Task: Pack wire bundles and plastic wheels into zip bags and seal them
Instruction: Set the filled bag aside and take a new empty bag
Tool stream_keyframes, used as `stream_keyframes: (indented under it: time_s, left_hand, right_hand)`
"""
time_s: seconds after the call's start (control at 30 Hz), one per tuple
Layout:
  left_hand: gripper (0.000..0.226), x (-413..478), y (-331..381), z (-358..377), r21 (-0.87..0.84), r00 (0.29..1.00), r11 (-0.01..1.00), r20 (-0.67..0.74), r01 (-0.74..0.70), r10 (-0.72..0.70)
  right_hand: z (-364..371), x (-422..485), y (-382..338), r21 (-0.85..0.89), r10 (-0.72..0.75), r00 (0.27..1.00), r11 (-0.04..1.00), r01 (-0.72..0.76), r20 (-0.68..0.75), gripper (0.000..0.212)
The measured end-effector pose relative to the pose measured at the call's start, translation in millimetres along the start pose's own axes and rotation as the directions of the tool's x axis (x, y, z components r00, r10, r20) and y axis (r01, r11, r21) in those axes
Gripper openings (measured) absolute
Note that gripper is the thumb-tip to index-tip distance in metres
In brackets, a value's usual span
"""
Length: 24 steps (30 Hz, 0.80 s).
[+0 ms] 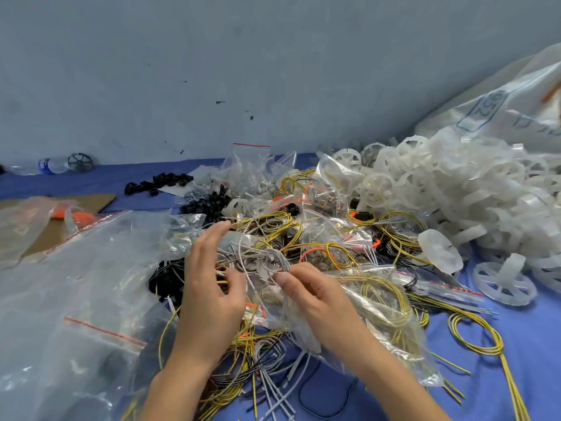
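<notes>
A grey-white wire bundle (267, 259) lies in the middle of the heap, and my right hand (306, 291) pinches it at its near end. My left hand (209, 281) hovers just left of it with fingers spread and relaxed, holding nothing. Yellow wire coils (334, 253) and clear zip bags (379, 299) with red strips surround both hands. Translucent white plastic wheels (455, 189) are piled at the right, with one wheel (504, 281) lying flat in front of the pile.
A stack of large clear zip bags (76, 299) covers the left of the blue table (531, 344). Black plastic parts (158, 182) lie behind the heap, a water bottle (51, 165) stands by the wall, and a big white sack (501, 113) sits at the far right.
</notes>
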State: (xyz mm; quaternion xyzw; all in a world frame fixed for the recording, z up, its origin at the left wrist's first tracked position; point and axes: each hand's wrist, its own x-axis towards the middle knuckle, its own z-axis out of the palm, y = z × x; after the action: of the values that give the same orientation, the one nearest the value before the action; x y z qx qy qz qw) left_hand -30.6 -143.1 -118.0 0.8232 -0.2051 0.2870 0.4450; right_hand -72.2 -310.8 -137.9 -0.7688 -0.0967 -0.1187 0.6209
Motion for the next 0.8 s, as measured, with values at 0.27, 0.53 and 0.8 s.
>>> stream_keyframes:
  time_s: [0.27, 0.53, 0.8]
  left_hand:
    - [0.029, -1.7, 1.5, -15.3, 0.02, 0.982, 0.99, -0.13, -0.138, 0.139]
    - [0.032, -2.1, -12.7, -5.1, 0.253, 0.95, 0.931, 0.235, -0.263, 0.205]
    - [0.028, 9.0, -11.0, -14.4, 0.231, 0.914, 0.914, 0.316, -0.335, 0.255]
  right_hand:
    - [2.2, -3.8, -4.0, -0.073, -0.015, 1.0, 0.997, 0.014, -0.014, 0.026]
    - [4.1, -7.2, 2.0, -0.339, -0.106, 0.994, 0.936, 0.097, -0.008, 0.044]
    - [7.4, -7.4, 5.0, -0.48, -0.164, 0.985, 0.862, 0.164, 0.043, 0.044]
